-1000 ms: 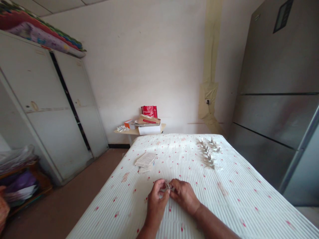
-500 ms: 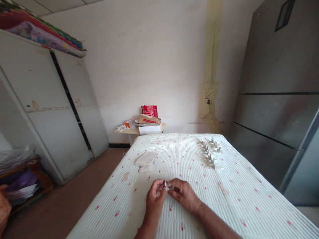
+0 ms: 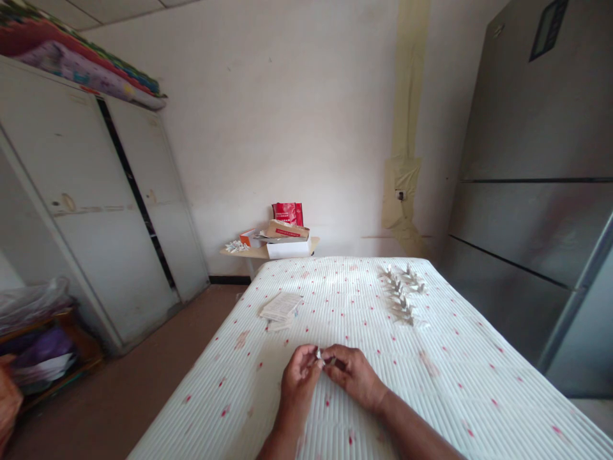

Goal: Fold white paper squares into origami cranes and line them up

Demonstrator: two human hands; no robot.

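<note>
My left hand (image 3: pixel 299 374) and my right hand (image 3: pixel 355 375) meet over the near middle of the padded cover (image 3: pixel 373 421). Between their fingertips is a small white folded paper piece (image 3: pixel 319 354), mostly hidden by the fingers. Both hands are closed on it, thumbs and forefingers pinching from either side. Ahead and to the left lies a stack of printed paper sheets (image 3: pixel 281 305). Several small whitish figures, apparently folded paper (image 3: pixel 398 291), stand in rough rows at the far right of the cover.
Beyond the far edge, a small table (image 3: pixel 256 253) bears a red bag (image 3: pixel 287 213), a white box (image 3: pixel 288 248), an orange-and-white box (image 3: pixel 249 238) and a pile of small white pieces (image 3: pixel 236 246). A cabinet (image 3: pixel 86 191) stands left; a grey refrigerator (image 3: pixel 531 191) stands right.
The fingers shift slightly around the folded paper piece, and a little more of its white top shows. The sheets and the standing figures stay where they were.
</note>
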